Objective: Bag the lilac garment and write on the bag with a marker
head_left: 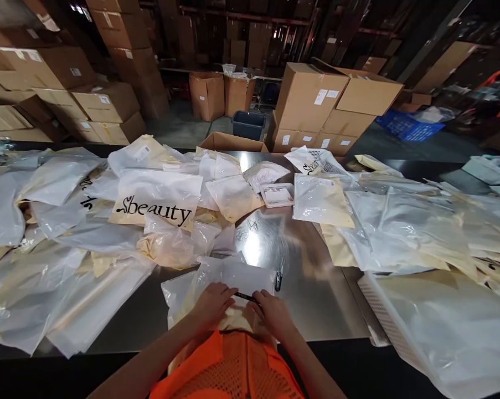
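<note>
Steel table (312, 288), reflective, strewn with clear and cream plastic bags. Item one: the clear bag (233, 282) at the near edge, directly in front of you, holding something pale yellow. Your left hand (212, 305) lies flat on it, fingers spread, gripping nothing visible. Your right hand (274, 313) rests on the same bag, fingers bent; a thin dark pen-like object (245, 297) lies between your two hands, and whether the right hand holds it cannot be told. Item two: small black clip (278, 280) just right of the bag. Item three: printed "Sbeauty" bag (156, 205), farther left.
</note>
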Motion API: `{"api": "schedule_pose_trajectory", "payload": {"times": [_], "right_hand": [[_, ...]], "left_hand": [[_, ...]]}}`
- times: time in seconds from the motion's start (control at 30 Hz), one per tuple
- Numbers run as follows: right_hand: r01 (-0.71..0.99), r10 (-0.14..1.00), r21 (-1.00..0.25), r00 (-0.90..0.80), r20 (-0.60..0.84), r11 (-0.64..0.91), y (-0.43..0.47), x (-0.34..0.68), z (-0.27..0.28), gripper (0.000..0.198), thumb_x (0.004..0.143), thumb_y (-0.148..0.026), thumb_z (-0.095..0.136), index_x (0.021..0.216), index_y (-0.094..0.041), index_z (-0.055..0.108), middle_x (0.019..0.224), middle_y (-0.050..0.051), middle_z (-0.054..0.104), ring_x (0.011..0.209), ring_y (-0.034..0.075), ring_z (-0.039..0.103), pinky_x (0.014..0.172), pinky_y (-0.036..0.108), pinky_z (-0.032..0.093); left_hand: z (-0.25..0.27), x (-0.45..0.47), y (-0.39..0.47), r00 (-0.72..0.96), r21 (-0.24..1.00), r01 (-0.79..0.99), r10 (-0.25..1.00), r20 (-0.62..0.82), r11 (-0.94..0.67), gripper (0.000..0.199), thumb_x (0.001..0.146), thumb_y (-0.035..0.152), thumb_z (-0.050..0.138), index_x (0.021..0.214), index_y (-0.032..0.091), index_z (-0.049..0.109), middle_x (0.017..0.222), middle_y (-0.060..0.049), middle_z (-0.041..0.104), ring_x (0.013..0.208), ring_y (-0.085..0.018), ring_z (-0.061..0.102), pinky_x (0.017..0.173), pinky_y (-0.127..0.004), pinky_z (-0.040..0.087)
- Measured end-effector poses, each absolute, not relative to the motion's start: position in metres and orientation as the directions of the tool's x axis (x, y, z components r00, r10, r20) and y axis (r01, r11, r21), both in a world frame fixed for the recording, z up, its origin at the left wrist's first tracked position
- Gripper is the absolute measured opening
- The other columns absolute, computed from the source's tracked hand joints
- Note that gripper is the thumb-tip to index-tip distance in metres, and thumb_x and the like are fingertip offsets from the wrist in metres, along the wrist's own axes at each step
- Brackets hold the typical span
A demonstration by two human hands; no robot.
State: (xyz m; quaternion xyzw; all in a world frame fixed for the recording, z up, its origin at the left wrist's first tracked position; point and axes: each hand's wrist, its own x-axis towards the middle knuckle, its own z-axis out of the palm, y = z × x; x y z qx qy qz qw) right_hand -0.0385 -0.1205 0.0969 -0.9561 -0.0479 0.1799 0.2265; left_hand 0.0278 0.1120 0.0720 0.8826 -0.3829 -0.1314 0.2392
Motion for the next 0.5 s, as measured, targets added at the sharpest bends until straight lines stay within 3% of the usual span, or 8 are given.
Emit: {"api": "schedule_pose_trajectory", "payload": {"times": [0.1, 0.17, 0.23, 0.27, 0.33, 0.4, 0.47, 0.5], "right_hand": [[-0.108, 0.131, -0.728, 0.956, -0.263, -0.677, -0.122, -0.033, 0.115, 0.037, 0.097, -0.044, 0.055, 0.126, -0.021, 0.061, 0.090, 0.006, 0.065, 0.079, 0.024, 0.064, 0.069, 0.033, 0.044], [-0.222, 0.084, -0.890, 0.957, -0.276, -0.398, -0.123, -0.028, 0.118, 0.052, 0.087, -0.054, 0.065, 0.125, -0.020, 0.057, 0.073, 0.000, 0.058, 0.064, 0.021, 0.060, 0.061, 0.031, 0.042], [-0.261, 0.055, -0.953, 0.961, -0.271, -0.153, -0.123, -0.022, 0.118, 0.057, 0.081, -0.060, 0.067, 0.119, -0.018, 0.057, 0.069, -0.001, 0.053, 0.058, 0.020, 0.058, 0.058, 0.031, 0.044], [-0.217, 0.041, -0.965, 0.974, -0.225, -0.145, -0.123, -0.019, 0.120, 0.052, 0.083, -0.059, 0.066, 0.114, -0.018, 0.060, 0.074, 0.001, 0.055, 0.064, 0.020, 0.061, 0.061, 0.032, 0.047], [-0.044, 0.040, -0.899, 0.997, -0.068, -0.435, -0.120, -0.013, 0.125, 0.036, 0.091, -0.052, 0.062, 0.104, -0.020, 0.070, 0.088, 0.008, 0.059, 0.083, 0.025, 0.062, 0.075, 0.039, 0.048], [0.121, 0.141, -0.620, 0.990, 0.016, -0.775, -0.116, -0.007, 0.133, 0.022, 0.097, -0.035, 0.057, 0.101, -0.022, 0.075, 0.101, 0.011, 0.061, 0.098, 0.029, 0.057, 0.085, 0.045, 0.043], [0.197, 0.247, -0.416, 0.967, -0.069, -0.888, -0.111, -0.002, 0.138, 0.022, 0.098, -0.023, 0.055, 0.108, -0.022, 0.074, 0.104, 0.011, 0.061, 0.101, 0.030, 0.054, 0.086, 0.046, 0.041], [0.208, 0.280, -0.396, 0.950, -0.134, -0.895, -0.109, 0.001, 0.139, 0.021, 0.097, -0.018, 0.054, 0.108, -0.019, 0.073, 0.103, 0.011, 0.060, 0.099, 0.030, 0.055, 0.084, 0.045, 0.041]], "left_hand": [[0.093, 0.031, 0.104, 0.714, 0.531, -0.539, -0.689, -0.122, -0.653, 0.028, 0.098, 0.016, 0.044, 0.113, 0.014, 0.068, 0.100, -0.011, 0.064, 0.094, -0.026, 0.064, 0.079, -0.038, 0.052], [0.097, 0.033, 0.101, 0.744, 0.570, -0.495, -0.659, -0.114, -0.657, 0.024, 0.097, 0.015, 0.045, 0.105, 0.012, 0.067, 0.098, -0.010, 0.064, 0.093, -0.025, 0.064, 0.078, -0.035, 0.050], [0.097, 0.034, 0.103, 0.776, 0.626, -0.449, -0.626, -0.081, -0.637, 0.023, 0.098, 0.015, 0.042, 0.099, 0.012, 0.065, 0.094, -0.009, 0.064, 0.090, -0.023, 0.063, 0.078, -0.033, 0.049], [0.097, 0.035, 0.104, 0.794, 0.653, -0.430, -0.606, -0.055, -0.623, 0.024, 0.098, 0.016, 0.040, 0.097, 0.013, 0.064, 0.092, -0.008, 0.064, 0.088, -0.022, 0.063, 0.077, -0.033, 0.048], [0.098, 0.036, 0.108, 0.815, 0.683, -0.416, -0.579, -0.013, -0.600, 0.023, 0.098, 0.019, 0.039, 0.093, 0.013, 0.061, 0.089, -0.008, 0.063, 0.085, -0.022, 0.062, 0.075, -0.033, 0.046], [0.101, 0.038, 0.113, 0.816, 0.675, -0.427, -0.578, 0.001, -0.601, 0.024, 0.098, 0.022, 0.039, 0.091, 0.014, 0.060, 0.088, -0.008, 0.062, 0.085, -0.023, 0.061, 0.073, -0.033, 0.044], [0.105, 0.039, 0.116, 0.798, 0.652, -0.456, -0.603, -0.003, -0.606, 0.029, 0.101, 0.027, 0.036, 0.088, 0.014, 0.059, 0.087, -0.009, 0.061, 0.085, -0.024, 0.060, 0.070, -0.033, 0.041], [0.107, 0.040, 0.117, 0.792, 0.653, -0.460, -0.611, -0.005, -0.601, 0.033, 0.102, 0.031, 0.034, 0.086, 0.014, 0.058, 0.086, -0.010, 0.060, 0.085, -0.025, 0.059, 0.069, -0.034, 0.039]]}}
